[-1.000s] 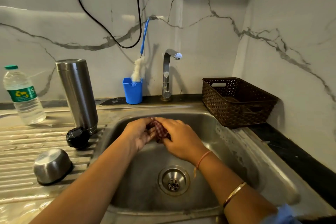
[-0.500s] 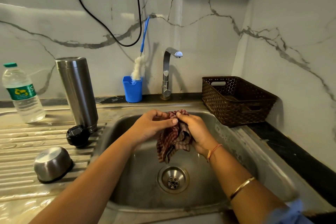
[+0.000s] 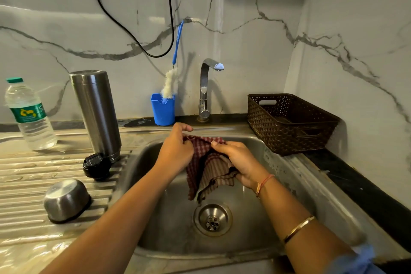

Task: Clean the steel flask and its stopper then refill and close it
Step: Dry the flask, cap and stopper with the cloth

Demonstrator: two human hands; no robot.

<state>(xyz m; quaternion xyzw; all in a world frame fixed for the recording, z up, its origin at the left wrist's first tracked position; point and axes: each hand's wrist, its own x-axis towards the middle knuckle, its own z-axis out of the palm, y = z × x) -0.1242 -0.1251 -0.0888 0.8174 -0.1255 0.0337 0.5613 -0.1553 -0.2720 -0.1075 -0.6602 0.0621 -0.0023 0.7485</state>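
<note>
The tall steel flask (image 3: 95,113) stands upright and uncapped on the draining board left of the sink (image 3: 295,176). Its black stopper (image 3: 96,165) lies at the flask's foot, and the steel cup lid (image 3: 66,200) rests upside down nearer me. Over the basin, my left hand (image 3: 175,151) and my right hand (image 3: 238,160) both grip a red checked cloth (image 3: 206,176), which hangs spread between them above the drain (image 3: 212,220).
A plastic water bottle (image 3: 29,115) stands at the far left. A blue holder (image 3: 162,110) with a bottle brush (image 3: 171,82) sits beside the tap (image 3: 206,89), which runs no water. A brown basket (image 3: 289,122) stands on the right counter. A black cable hangs on the wall.
The cloth was bunched tight between both hands a second ago. It has since been pulled open and hangs down, and my hands have moved slightly apart.
</note>
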